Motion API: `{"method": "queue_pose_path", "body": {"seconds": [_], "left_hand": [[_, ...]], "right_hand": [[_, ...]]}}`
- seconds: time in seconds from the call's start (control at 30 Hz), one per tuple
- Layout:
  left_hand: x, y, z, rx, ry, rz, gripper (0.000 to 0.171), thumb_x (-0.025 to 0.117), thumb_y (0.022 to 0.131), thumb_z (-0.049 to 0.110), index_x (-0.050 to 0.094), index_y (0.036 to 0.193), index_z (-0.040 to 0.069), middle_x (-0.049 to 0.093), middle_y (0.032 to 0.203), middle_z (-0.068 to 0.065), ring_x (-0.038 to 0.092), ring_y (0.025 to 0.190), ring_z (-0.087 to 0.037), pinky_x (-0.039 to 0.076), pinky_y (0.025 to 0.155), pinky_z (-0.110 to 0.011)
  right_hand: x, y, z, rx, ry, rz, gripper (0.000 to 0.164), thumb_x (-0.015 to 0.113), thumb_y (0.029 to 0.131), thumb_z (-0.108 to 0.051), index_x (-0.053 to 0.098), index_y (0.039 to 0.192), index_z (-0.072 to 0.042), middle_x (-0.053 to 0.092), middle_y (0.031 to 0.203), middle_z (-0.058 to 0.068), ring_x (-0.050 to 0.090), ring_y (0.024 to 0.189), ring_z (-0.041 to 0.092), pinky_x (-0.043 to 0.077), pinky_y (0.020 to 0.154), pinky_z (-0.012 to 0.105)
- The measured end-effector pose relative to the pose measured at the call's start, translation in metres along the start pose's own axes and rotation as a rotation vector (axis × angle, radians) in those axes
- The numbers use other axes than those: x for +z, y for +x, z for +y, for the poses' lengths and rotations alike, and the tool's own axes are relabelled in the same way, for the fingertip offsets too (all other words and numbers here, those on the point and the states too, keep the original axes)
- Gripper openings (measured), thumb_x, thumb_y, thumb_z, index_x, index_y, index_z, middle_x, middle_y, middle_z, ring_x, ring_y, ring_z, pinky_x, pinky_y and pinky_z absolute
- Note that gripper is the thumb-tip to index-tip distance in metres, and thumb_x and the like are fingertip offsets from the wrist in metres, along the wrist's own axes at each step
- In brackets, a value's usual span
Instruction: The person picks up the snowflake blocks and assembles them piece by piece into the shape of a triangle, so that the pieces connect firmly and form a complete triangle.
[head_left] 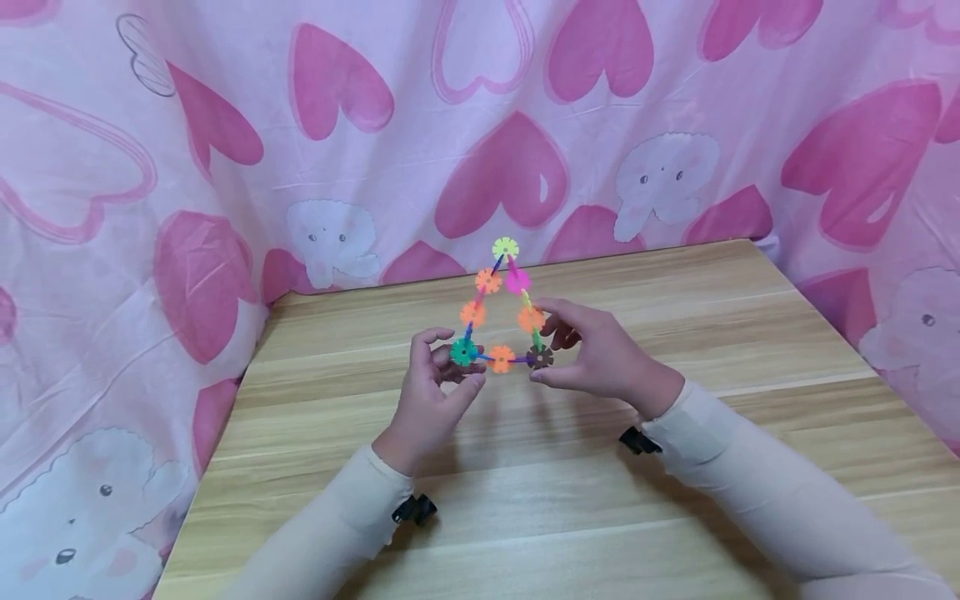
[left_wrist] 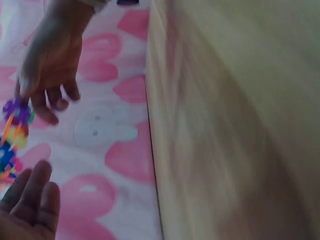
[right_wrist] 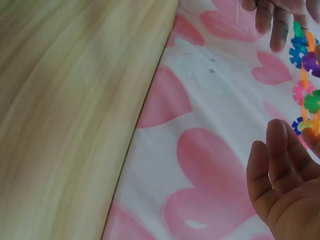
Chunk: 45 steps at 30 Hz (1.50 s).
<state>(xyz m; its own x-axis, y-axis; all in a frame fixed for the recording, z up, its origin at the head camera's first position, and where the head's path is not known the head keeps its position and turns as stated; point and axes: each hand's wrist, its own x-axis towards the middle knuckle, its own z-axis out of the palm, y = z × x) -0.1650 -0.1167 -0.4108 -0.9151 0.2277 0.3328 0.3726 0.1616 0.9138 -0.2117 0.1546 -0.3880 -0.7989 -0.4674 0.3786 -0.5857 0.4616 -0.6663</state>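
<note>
A triangle of interlocking plastic snowflake discs (head_left: 502,359) is held up over the table in the head view. Its yellow-green disc (head_left: 506,249) forms the top; the sides mix orange, pink and other colours. My left hand (head_left: 431,400) grips the lower left corner, thumb and fingers about the teal disc (head_left: 463,352). At the opposite corner, my right hand (head_left: 600,350) holds the triangle by the dark brown disc (head_left: 539,357), its thumb below and fingers behind. In the right wrist view the discs (right_wrist: 312,101) appear edge-on between both hands, partly cut off by the frame.
Beneath the hands lies a wood-grain table (head_left: 540,483). A pink curtain (head_left: 420,158) with hearts and white cartoon animals hangs behind it and along both sides. Black clips (head_left: 415,509) sit at both sleeve cuffs.
</note>
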Motion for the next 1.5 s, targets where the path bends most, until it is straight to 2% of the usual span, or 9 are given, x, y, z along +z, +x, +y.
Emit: {"method": "queue_pose_path", "body": {"seconds": [0.13, 0.23, 0.33, 0.47, 0.73, 0.87, 1.07, 1.23, 1.5], "left_hand": [[-0.015, 0.008, 0.003, 0.008, 0.220, -0.109, 0.089, 0.081, 0.090, 0.010, 0.025, 0.159, 0.016, 0.071, 0.120, -0.011, 0.068, 0.106, -0.030, 0.058, 0.090, -0.040], [-0.023, 0.014, 0.005, 0.019, 0.359, -0.176, 0.099, 0.086, 0.088, 0.015, 0.023, 0.165, 0.018, 0.068, 0.122, -0.008, 0.063, 0.109, -0.024, 0.057, 0.093, -0.047], [-0.027, 0.019, 0.006, 0.035, 0.441, -0.213, 0.099, 0.088, 0.086, 0.014, 0.027, 0.165, 0.015, 0.066, 0.121, -0.007, 0.062, 0.112, -0.022, 0.058, 0.093, -0.049], [-0.028, 0.023, 0.008, 0.048, 0.503, -0.233, 0.093, 0.088, 0.086, 0.014, 0.036, 0.163, 0.016, 0.065, 0.117, -0.002, 0.062, 0.111, -0.019, 0.059, 0.092, -0.043], [-0.026, 0.023, 0.006, 0.024, 0.543, -0.251, 0.091, 0.091, 0.084, 0.018, 0.041, 0.159, 0.010, 0.062, 0.117, -0.004, 0.061, 0.109, -0.021, 0.058, 0.092, -0.041], [-0.024, 0.022, 0.003, -0.013, 0.545, -0.261, 0.087, 0.091, 0.084, 0.019, 0.044, 0.157, 0.009, 0.060, 0.118, -0.007, 0.058, 0.109, -0.024, 0.057, 0.092, -0.040], [-0.020, 0.021, 0.000, -0.068, 0.552, -0.259, 0.087, 0.092, 0.082, 0.021, 0.047, 0.155, 0.008, 0.056, 0.110, -0.006, 0.054, 0.105, -0.027, 0.056, 0.091, -0.044], [-0.017, 0.020, -0.008, -0.116, 0.604, -0.277, 0.088, 0.093, 0.081, 0.026, 0.048, 0.155, 0.008, 0.055, 0.107, -0.008, 0.055, 0.103, -0.033, 0.051, 0.085, -0.039], [-0.012, 0.020, -0.021, -0.200, 0.631, -0.299, 0.088, 0.091, 0.083, 0.029, 0.047, 0.157, 0.013, 0.060, 0.118, -0.015, 0.057, 0.108, -0.034, 0.050, 0.084, -0.041]], "right_hand": [[-0.002, -0.001, 0.006, -0.004, 0.016, -0.034, 0.086, 0.098, 0.072, -0.020, 0.057, 0.147, -0.010, 0.069, 0.106, 0.001, 0.067, 0.087, 0.018, 0.060, 0.081, 0.039], [-0.003, -0.002, 0.009, 0.011, 0.031, -0.060, 0.085, 0.098, 0.072, -0.020, 0.058, 0.146, -0.012, 0.069, 0.106, -0.001, 0.066, 0.086, 0.016, 0.061, 0.081, 0.039], [-0.003, -0.003, 0.013, 0.026, 0.051, -0.079, 0.084, 0.098, 0.073, -0.020, 0.058, 0.146, -0.013, 0.068, 0.104, -0.002, 0.067, 0.086, 0.015, 0.061, 0.081, 0.038], [-0.003, -0.004, 0.015, 0.021, 0.086, -0.092, 0.084, 0.098, 0.073, -0.019, 0.058, 0.146, -0.013, 0.068, 0.102, -0.001, 0.069, 0.086, 0.017, 0.061, 0.080, 0.039], [-0.002, -0.004, 0.021, 0.049, 0.105, -0.148, 0.084, 0.097, 0.074, -0.019, 0.058, 0.148, -0.014, 0.068, 0.101, -0.003, 0.068, 0.086, 0.020, 0.061, 0.082, 0.046], [-0.002, -0.005, 0.026, 0.067, 0.074, -0.189, 0.084, 0.097, 0.076, -0.022, 0.057, 0.150, -0.015, 0.066, 0.095, -0.003, 0.061, 0.081, 0.026, 0.056, 0.075, 0.038], [-0.003, -0.004, 0.034, 0.085, 0.041, -0.246, 0.085, 0.097, 0.076, -0.025, 0.057, 0.151, -0.019, 0.060, 0.085, 0.004, 0.050, 0.072, 0.021, 0.044, 0.063, 0.030], [0.000, -0.003, 0.043, 0.151, 0.011, -0.327, 0.087, 0.096, 0.077, -0.030, 0.055, 0.154, -0.021, 0.059, 0.084, 0.004, 0.049, 0.074, 0.018, 0.044, 0.064, 0.030], [0.004, 0.001, 0.054, 0.228, -0.011, -0.399, 0.090, 0.096, 0.077, -0.033, 0.053, 0.155, -0.024, 0.058, 0.081, 0.000, 0.052, 0.073, 0.017, 0.047, 0.062, 0.030]]}}
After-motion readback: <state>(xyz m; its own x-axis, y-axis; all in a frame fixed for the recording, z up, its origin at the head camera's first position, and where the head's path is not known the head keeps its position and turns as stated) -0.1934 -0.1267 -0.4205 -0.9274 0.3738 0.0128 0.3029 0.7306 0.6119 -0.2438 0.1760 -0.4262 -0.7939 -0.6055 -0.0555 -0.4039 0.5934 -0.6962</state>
